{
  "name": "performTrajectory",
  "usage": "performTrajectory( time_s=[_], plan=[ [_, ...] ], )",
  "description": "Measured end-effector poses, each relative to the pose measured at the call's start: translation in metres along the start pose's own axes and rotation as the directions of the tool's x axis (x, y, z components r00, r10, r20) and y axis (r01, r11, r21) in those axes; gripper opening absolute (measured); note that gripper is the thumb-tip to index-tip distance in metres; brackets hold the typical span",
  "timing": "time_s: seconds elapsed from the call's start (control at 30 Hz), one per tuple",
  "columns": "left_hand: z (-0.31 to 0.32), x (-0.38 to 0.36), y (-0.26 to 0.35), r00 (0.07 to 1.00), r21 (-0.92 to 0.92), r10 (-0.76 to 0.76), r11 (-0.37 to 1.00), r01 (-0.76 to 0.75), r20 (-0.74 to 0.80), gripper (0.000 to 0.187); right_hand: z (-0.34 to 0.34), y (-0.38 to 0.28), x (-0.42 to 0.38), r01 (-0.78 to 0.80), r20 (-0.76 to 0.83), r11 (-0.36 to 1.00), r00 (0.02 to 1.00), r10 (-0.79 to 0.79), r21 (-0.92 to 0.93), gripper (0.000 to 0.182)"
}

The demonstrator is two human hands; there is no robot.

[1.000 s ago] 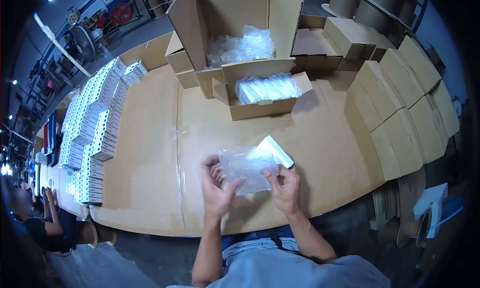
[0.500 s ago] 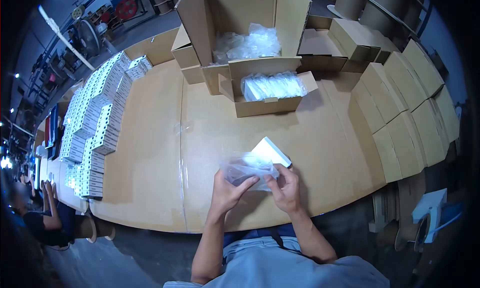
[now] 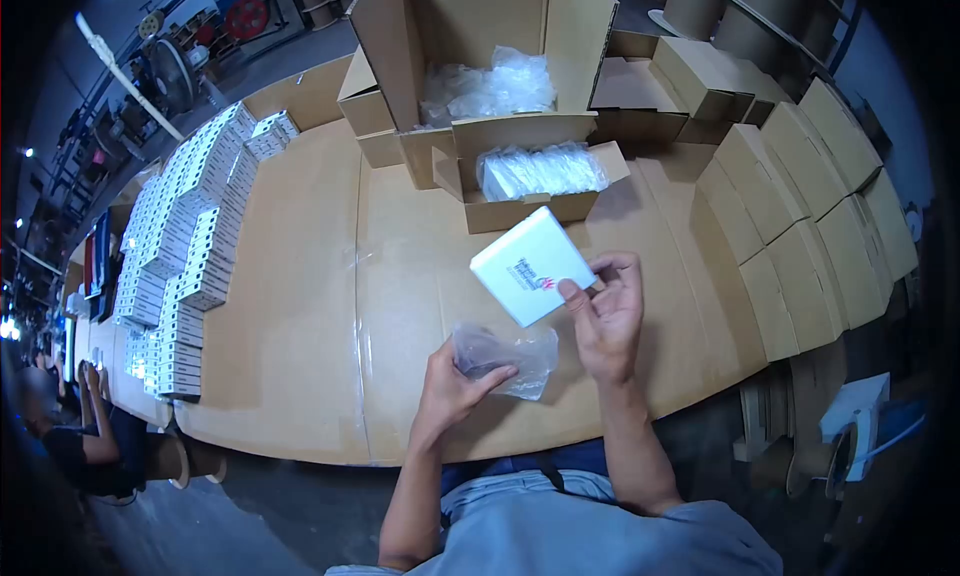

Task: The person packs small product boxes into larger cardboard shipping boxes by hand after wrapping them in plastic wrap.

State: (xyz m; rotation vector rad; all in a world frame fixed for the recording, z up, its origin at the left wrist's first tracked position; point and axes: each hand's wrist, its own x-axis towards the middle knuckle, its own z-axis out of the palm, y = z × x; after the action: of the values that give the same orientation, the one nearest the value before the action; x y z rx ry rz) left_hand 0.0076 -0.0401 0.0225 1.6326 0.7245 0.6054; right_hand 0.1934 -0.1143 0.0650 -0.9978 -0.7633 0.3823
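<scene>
Pinching white box [image 3: 530, 258] before small carton [image 3: 495, 218];
my right hand [image 3: 608, 326] nearly closed; left hand [image 3: 452, 386] half-curled, gripping plastic bag [image 3: 534, 361].

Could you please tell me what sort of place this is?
Probably a packing area in a factory or workshop: the stacked small white boxes, open carton of plastic-wrapped items and large reels in the background suggest it.

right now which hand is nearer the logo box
Right: the right hand holds the logo box near its right corner; the left hand is apart from it, lower and further left in view, holding the bag.
</scene>
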Motion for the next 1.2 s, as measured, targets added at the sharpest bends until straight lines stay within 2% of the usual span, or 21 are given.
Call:
performTrajectory(
  time_s=[0.1,0.13,0.3,0.5,0.6,0.7,0.73,0.8,0.9,1.0,1.2],
  plan=[
    [0.000,0.002,-0.005,1.000,-0.087,-0.019,0.996,0.020,0.010,0.046,0.005,-0.002,-0.008,-0.113,0.133,0.994,0.985,0.113,-0.003,0.030],
    [-0.001,0.002,-0.004,1.000,-0.083,-0.017,0.996,0.017,0.005,0.047,0.009,-0.004,-0.009,-0.113,0.132,0.994,0.985,0.112,0.003,0.028],
    [-0.008,0.005,-0.003,1.000,-0.127,-0.020,0.992,0.022,0.018,0.051,-0.008,0.001,-0.002,-0.013,0.200,0.991,0.979,0.040,-0.135,0.026],
    [-0.009,0.007,-0.002,0.998,-0.078,-0.019,0.997,0.024,0.062,0.055,-0.012,0.002,0.003,0.075,0.307,0.967,0.952,0.003,-0.243,0.021],
    [-0.008,0.004,0.001,0.997,-0.136,-0.014,0.990,0.024,0.072,0.054,-0.011,0.001,0.006,0.081,0.338,0.938,0.940,0.041,-0.338,0.019],
    [-0.004,0.000,-0.005,0.996,-0.301,-0.064,0.950,0.081,0.067,0.046,-0.006,0.001,0.007,0.065,0.309,0.900,0.948,0.079,-0.431,0.017],
    [-0.002,-0.003,-0.009,0.996,-0.360,-0.066,0.929,0.081,0.054,0.035,-0.007,0.002,0.006,0.026,0.320,0.902,0.939,0.125,-0.430,0.018],
    [0.002,-0.004,-0.022,0.994,-0.445,-0.104,0.890,0.100,0.016,0.033,-0.009,0.008,0.003,-0.052,0.344,0.902,0.914,0.216,-0.429,0.021],
    [0.009,-0.005,-0.038,0.988,-0.547,-0.151,0.830,0.108,-0.035,0.034,-0.014,0.018,-0.009,-0.310,0.286,0.948,0.904,0.317,-0.068,0.028],
    [0.010,-0.005,-0.035,0.985,-0.608,-0.165,0.787,0.102,-0.050,0.035,-0.028,0.020,-0.018,-0.328,0.392,0.945,0.870,0.297,0.012,0.033],
    [0.008,-0.002,-0.027,0.987,-0.589,-0.148,0.804,0.081,-0.066,0.038,-0.030,0.032,-0.027,-0.379,0.331,0.924,0.879,0.344,0.046,0.027]
  ],
)
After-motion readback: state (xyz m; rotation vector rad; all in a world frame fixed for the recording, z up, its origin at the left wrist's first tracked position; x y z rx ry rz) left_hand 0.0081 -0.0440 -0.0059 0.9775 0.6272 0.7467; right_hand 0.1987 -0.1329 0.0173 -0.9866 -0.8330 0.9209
